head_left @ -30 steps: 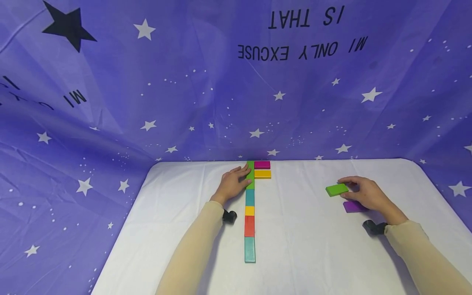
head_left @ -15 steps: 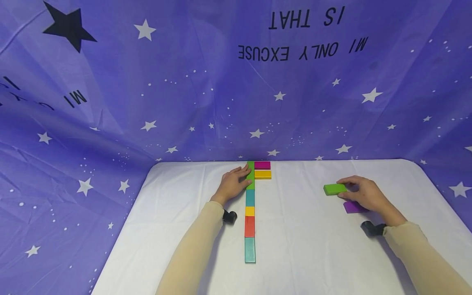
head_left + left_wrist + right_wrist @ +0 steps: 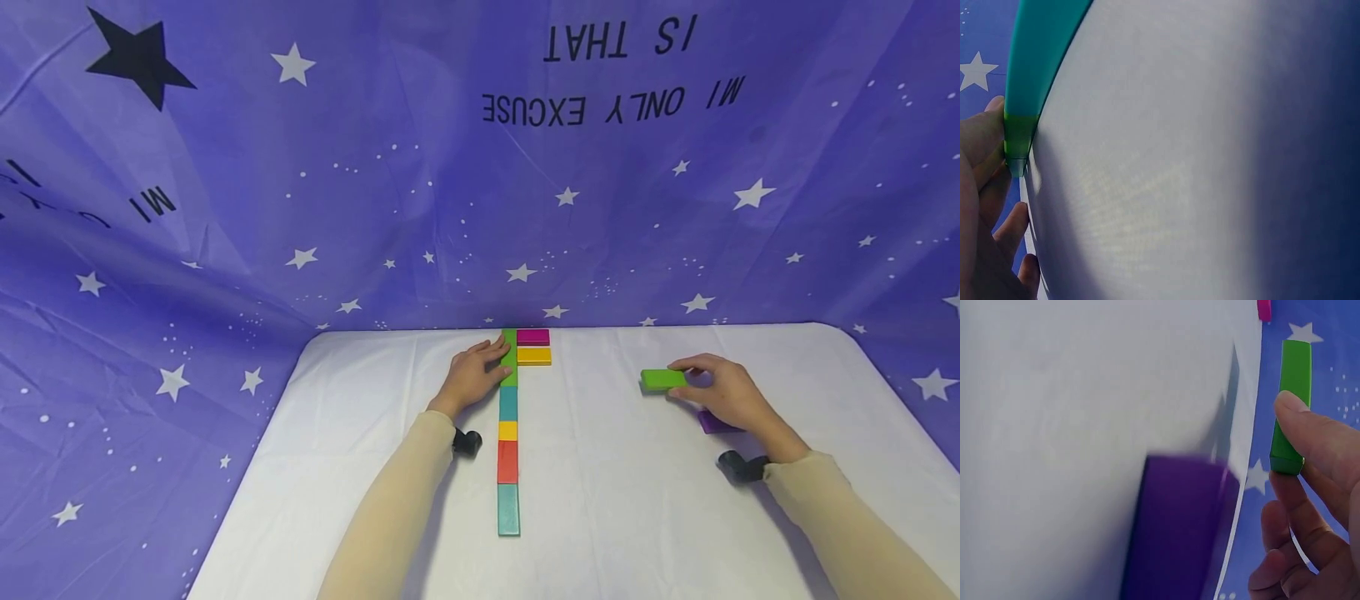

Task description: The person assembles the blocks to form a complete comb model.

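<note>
In the head view my left hand [image 3: 471, 377] rests its thumb and fingers on a green block [image 3: 510, 358], the far end of a straight column of flat blocks. Nearer me in that column come a blue-teal block [image 3: 508, 403], a small yellow block [image 3: 507, 431], a red block [image 3: 507, 462] and a teal block [image 3: 508, 510]. My right hand [image 3: 723, 390] pinches another green block [image 3: 662, 380] by one end between thumb and fingers. The right wrist view shows that green block [image 3: 1295, 381] above the cloth, its shadow falling apart from it. A purple block [image 3: 720, 422] lies partly hidden under my right hand.
A magenta block [image 3: 533, 337] and a yellow block [image 3: 534, 357] stick out to the right from the column's far green block. The white-covered table [image 3: 600, 483] ends at a purple star-printed cloth wall [image 3: 450, 208]. Black wrist cameras [image 3: 468, 442] hang by both sleeves.
My right hand has carried its green block leftward and turned it level with the table's far edge, baring less of the purple block. The left hand has stayed in place.
</note>
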A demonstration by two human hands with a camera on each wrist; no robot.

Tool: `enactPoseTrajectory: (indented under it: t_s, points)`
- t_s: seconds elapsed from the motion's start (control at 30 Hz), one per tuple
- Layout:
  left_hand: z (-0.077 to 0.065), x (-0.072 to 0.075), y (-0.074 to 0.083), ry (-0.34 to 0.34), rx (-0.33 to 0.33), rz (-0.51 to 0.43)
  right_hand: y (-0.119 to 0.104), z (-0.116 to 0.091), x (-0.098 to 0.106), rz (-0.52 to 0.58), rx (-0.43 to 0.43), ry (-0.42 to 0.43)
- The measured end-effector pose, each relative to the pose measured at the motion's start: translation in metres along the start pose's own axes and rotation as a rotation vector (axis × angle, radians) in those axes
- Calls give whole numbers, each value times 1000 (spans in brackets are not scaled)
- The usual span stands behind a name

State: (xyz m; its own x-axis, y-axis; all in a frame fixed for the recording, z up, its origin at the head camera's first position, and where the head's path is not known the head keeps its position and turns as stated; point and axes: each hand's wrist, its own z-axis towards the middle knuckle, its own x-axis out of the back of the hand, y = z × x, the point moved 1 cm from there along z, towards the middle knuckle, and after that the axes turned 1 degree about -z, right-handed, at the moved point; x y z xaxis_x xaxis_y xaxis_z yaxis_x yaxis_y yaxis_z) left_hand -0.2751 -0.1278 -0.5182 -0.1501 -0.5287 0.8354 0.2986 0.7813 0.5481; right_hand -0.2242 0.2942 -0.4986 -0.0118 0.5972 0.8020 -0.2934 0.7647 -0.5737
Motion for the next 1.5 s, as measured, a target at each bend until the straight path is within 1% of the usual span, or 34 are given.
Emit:
enactPoseTrajectory:
  t_s: [0.27,0.47,0.63,1.0,1.5]
  points:
    - [0,-1,0,2,0,-2,-17,5,-9,12,22,21]
    - [-1,-1,0,0,3,-12,-30,9,-18,24,6,30]
    - [1,-1,0,-4,3,-6,-38,12,-28,45,8,33]
    - [2,-2,-2,4,-4,-6,-58,20,-48,72,49,36]
    - [2,-1,-2,1,-16,-1,-87,34,-74,97,46,15]
